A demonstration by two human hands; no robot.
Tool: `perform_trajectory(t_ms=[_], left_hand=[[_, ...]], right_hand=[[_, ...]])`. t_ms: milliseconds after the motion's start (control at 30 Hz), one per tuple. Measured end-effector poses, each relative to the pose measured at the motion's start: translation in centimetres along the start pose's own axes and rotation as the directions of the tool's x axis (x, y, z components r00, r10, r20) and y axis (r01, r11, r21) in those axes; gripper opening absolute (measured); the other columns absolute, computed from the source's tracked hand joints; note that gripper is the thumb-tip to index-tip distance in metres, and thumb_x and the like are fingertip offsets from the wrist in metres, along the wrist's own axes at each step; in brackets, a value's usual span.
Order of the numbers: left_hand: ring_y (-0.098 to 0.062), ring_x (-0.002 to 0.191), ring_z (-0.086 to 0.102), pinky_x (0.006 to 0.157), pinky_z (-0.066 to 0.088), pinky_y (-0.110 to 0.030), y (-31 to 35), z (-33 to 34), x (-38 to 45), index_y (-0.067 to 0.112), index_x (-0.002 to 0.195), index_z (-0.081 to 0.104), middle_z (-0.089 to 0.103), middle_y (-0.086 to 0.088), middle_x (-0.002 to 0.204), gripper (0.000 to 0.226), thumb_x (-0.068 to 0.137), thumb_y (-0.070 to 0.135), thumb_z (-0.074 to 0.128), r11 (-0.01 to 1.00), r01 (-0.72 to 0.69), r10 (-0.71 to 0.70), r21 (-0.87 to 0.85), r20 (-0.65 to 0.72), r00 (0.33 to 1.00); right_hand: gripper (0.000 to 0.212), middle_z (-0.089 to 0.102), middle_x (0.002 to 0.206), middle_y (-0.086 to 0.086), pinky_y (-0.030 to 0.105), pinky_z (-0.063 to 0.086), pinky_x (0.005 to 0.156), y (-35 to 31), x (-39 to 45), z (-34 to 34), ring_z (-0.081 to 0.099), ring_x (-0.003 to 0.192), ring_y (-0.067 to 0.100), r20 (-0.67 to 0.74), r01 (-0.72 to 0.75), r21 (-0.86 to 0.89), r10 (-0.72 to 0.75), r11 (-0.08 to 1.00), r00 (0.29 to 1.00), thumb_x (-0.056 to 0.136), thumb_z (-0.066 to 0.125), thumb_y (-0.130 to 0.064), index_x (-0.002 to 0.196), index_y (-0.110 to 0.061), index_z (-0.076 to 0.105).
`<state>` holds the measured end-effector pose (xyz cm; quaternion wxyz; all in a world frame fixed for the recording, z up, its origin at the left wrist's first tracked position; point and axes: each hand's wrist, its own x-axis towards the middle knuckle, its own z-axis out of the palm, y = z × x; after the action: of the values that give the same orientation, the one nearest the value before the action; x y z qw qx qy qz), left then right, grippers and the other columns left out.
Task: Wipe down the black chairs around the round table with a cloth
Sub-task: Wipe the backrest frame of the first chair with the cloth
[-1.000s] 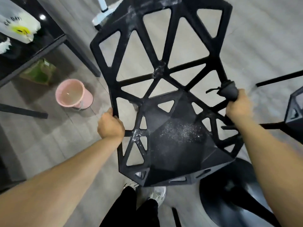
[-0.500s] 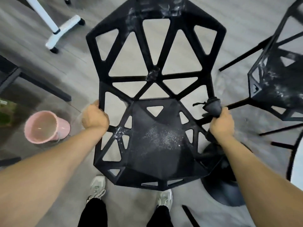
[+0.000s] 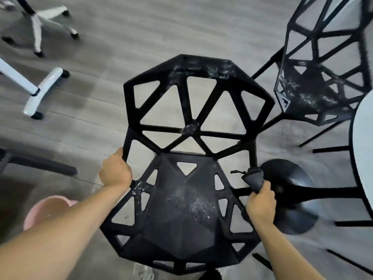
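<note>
A black lattice chair (image 3: pixel 187 207) with white dusty smears on its seat and top rail fills the middle of the view. My left hand (image 3: pixel 115 171) grips its left side bar. My right hand (image 3: pixel 260 205) grips the right side bar together with a bunched dark grey cloth (image 3: pixel 254 178) that sticks up above the fist. A second black lattice chair (image 3: pixel 323 77), also smeared white, stands at the upper right. The round table's pale top (image 3: pixel 363 154) shows at the right edge, with its black pedestal base (image 3: pixel 288 195) beside my right hand.
A pink bucket (image 3: pixel 48 209) sits on the grey wood floor at the lower left, partly behind my forearm. White wheeled stand legs (image 3: pixel 38 93) reach in from the upper left. Thin black chair legs (image 3: pixel 331 148) cross the floor on the right. My shoe (image 3: pixel 143 273) shows below the chair.
The chair has swung round toward the round table with both hands keeping their hold. The pink bucket slid to the lower left, and the second chair and table top came into view.
</note>
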<state>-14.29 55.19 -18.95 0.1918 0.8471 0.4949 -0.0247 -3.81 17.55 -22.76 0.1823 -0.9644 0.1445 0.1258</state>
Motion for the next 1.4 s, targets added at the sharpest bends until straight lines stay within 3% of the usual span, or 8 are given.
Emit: perform_trajectory(t_ms=[267,400,533,667,767,1100,1267,1400], left_hand=[[-0.04,0.098,0.06,0.083,0.052,-0.049,-1.5,-1.8,1.6,0.015,0.127,0.059,0.065,-0.017,0.113,0.039,0.092,0.003,0.047,0.986,-0.164,0.168,-0.036,0.153,0.974],[-0.041,0.114,0.051,0.097,0.042,-0.05,2.2,-4.9,2.6,0.007,0.142,0.045,0.049,-0.021,0.134,0.049,0.094,0.006,0.053,0.912,-0.399,0.389,-0.093,-0.114,0.914],[-0.038,0.118,0.047,0.099,0.038,-0.048,8.6,-8.6,4.5,0.009,0.14,0.046,0.047,-0.019,0.138,0.046,0.094,0.01,0.049,0.761,-0.648,0.583,-0.034,-0.404,0.705],[-0.036,0.112,0.052,0.092,0.04,-0.048,13.7,-8.7,7.0,0.016,0.143,0.047,0.056,-0.01,0.131,0.044,0.101,0.022,0.036,0.681,-0.728,0.682,0.077,-0.43,0.592],[-0.036,0.094,0.054,0.085,0.036,-0.044,14.4,-6.8,8.8,0.027,0.141,0.051,0.063,-0.006,0.108,0.042,0.101,0.022,0.038,0.698,-0.716,0.649,0.002,-0.423,0.632],[-0.035,0.084,0.055,0.08,0.031,-0.044,12.7,-5.4,10.5,0.022,0.119,0.057,0.066,-0.006,0.092,0.031,0.107,0.034,0.031,0.767,-0.62,0.576,0.166,-0.604,0.55],[-0.036,0.085,0.049,0.074,0.034,-0.04,11.6,-3.8,11.3,0.02,0.09,0.049,0.044,-0.005,0.086,0.027,0.108,0.032,0.034,0.652,-0.685,0.4,-0.324,-0.62,0.675],[-0.032,0.082,0.05,0.066,0.033,-0.037,12.2,-2.8,11.3,0.014,0.098,0.056,0.046,-0.003,0.092,0.034,0.108,0.037,0.034,0.636,-0.714,0.33,-0.293,-0.733,0.595]], right_hand=[[0.038,0.059,0.105,0.013,0.042,0.042,0.078,-2.8,-2.2,-3.6,0.058,0.094,0.04,-0.08,-0.022,0.377,0.057,0.926,0.995,0.098,0.05,-0.005,0.131,-0.017,0.037],[0.037,0.055,0.113,0.007,0.032,0.036,0.084,-9.3,-1.1,-7.8,0.051,0.098,0.026,-0.248,0.216,0.506,-0.099,0.835,0.964,0.098,0.052,-0.007,0.131,-0.021,0.041],[0.039,0.053,0.118,0.008,0.006,0.036,0.084,-16.1,1.4,-11.5,0.05,0.102,0.013,-0.493,0.533,0.434,-0.304,0.726,0.815,0.091,0.06,-0.007,0.129,-0.018,0.057],[0.046,0.056,0.118,0.012,0.034,0.04,0.098,-21.4,3.3,-14.5,0.05,0.108,0.028,-0.718,0.736,0.244,-0.393,0.631,0.574,0.086,0.058,-0.012,0.132,-0.02,0.06],[0.053,0.054,0.121,0.01,0.039,0.034,0.102,-24.0,4.6,-15.0,0.046,0.11,0.03,-0.79,0.752,0.076,-0.42,0.654,0.446,0.085,0.053,-0.012,0.136,-0.026,0.057],[0.048,0.059,0.107,0.012,0.046,0.041,0.081,-24.7,8.9,-8.7,0.056,0.096,0.037,-0.657,0.749,-0.207,-0.657,0.629,0.37,0.092,0.041,-0.039,0.137,-0.026,0.049],[0.05,0.057,0.116,0.011,0.048,0.04,0.083,-23.6,9.8,-7.9,0.054,0.101,0.037,-0.658,0.741,-0.352,-0.714,0.572,0.239,0.096,0.04,-0.043,0.144,-0.027,0.046],[0.052,0.053,0.132,0.006,0.048,0.034,0.095,-23.6,9.9,-6.8,0.052,0.112,0.035,-0.649,0.698,-0.456,-0.743,0.552,0.164,0.099,0.036,-0.042,0.149,-0.029,0.043]])
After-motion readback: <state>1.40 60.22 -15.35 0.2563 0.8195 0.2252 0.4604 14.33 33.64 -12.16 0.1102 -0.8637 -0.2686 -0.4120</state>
